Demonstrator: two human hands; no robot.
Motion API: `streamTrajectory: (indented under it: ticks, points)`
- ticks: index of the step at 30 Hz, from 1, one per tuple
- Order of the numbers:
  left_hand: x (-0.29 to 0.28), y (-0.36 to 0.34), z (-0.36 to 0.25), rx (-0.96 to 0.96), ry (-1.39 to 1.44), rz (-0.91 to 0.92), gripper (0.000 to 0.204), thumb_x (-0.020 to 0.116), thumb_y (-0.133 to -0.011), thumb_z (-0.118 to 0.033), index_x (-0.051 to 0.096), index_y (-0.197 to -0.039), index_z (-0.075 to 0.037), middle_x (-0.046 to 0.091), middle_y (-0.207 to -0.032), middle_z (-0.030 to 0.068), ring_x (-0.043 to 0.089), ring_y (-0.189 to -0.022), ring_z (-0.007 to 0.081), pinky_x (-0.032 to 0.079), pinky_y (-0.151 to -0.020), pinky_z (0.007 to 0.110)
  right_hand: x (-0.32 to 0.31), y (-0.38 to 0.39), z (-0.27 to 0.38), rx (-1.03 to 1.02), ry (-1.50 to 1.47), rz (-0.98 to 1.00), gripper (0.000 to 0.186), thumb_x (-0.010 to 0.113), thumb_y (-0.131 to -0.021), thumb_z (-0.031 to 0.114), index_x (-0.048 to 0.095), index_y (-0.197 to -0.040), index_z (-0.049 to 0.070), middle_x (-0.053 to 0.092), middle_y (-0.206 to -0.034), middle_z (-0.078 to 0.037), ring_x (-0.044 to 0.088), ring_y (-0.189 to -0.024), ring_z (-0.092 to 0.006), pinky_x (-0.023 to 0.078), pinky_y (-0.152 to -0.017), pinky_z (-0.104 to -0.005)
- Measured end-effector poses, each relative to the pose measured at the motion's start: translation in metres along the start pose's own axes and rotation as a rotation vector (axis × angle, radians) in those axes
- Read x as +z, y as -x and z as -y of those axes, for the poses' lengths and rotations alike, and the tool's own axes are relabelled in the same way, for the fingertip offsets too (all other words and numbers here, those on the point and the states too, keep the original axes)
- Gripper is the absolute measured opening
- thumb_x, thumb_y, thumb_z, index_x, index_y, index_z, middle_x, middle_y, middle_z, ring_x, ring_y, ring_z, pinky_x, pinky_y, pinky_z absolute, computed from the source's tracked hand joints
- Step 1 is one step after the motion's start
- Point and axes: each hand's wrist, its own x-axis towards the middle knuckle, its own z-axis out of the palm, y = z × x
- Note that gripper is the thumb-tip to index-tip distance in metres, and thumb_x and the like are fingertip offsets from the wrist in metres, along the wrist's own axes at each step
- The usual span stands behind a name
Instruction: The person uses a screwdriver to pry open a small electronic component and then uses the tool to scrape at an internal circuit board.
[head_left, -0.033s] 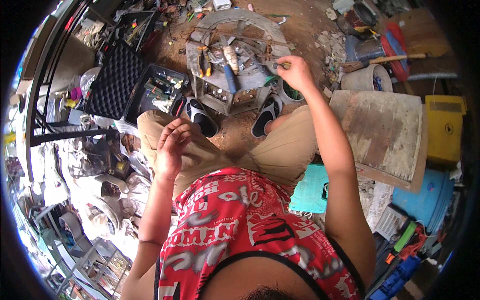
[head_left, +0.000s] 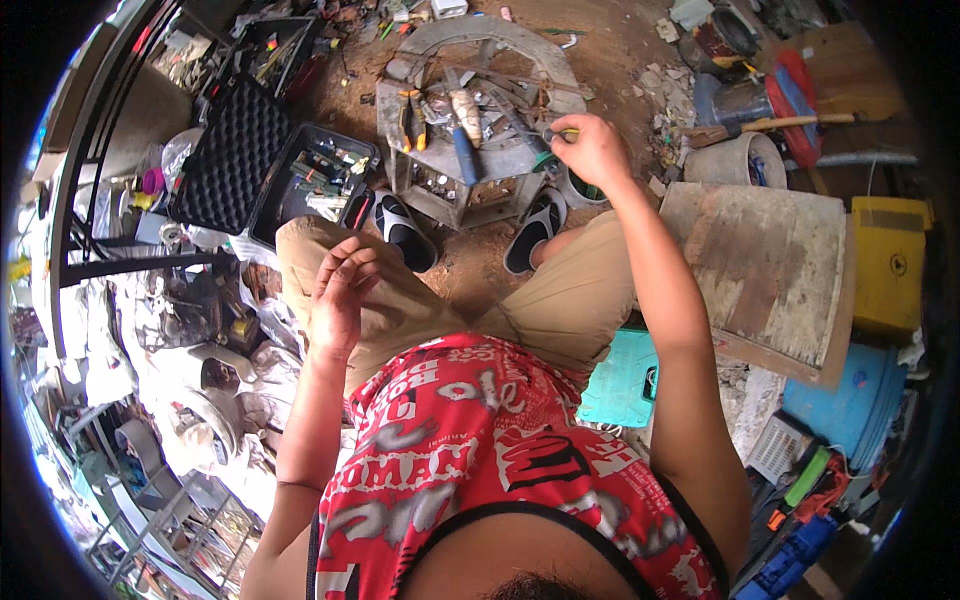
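Observation:
I sit on a low seat in khaki shorts and a red printed shirt. My right hand (head_left: 594, 150) reaches forward to a grey metal stand (head_left: 440, 195) that carries several tools. It is closed on a small yellow-handled tool (head_left: 562, 132) at the stand's right edge. Orange-handled pliers (head_left: 408, 106) and a blue-handled tool (head_left: 464, 152) lie on top of the stand. My left hand (head_left: 340, 292) hovers over my left thigh with its fingers curled in; nothing shows in them.
An open black tool case (head_left: 228, 150) with a foam lid lies on the ground at my left. A worn wooden board (head_left: 770, 265), a yellow box (head_left: 886, 262) and a grey bucket (head_left: 735, 160) stand at my right. Clutter fills the left side.

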Motion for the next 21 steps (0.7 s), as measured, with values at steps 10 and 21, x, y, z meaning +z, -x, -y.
streamTrajectory:
  ticks: [10, 21]
  points:
    - [0.006, -0.011, 0.002, -0.008, -0.064, 0.073, 0.03, 0.048, -0.098, -0.018, 0.05, -0.126, -0.008, 0.063, -0.112, 0.0055, 0.06, -0.097, 0.014, 0.045, -0.089, 0.03, 0.035, -0.017, 0.001, -0.164, 0.135, 0.057, 0.027, 0.071, -0.069, 0.013, 0.071, -0.094, 0.006, 0.068, -0.098, -0.018, 0.064, -0.095, -0.0341, 0.05, -0.088, -0.0403]
    - [0.006, 0.001, 0.015, -0.04, -0.026, 0.075, 0.027, 0.05, -0.097, -0.015, 0.053, -0.123, -0.007, 0.065, -0.109, 0.0045, 0.06, -0.093, 0.0105, 0.046, -0.086, 0.028, 0.032, -0.028, 0.0, -0.219, 0.267, 0.134, 0.027, 0.073, -0.067, 0.014, 0.072, -0.093, 0.007, 0.069, -0.095, -0.015, 0.067, -0.091, -0.0313, 0.053, -0.083, -0.0393]
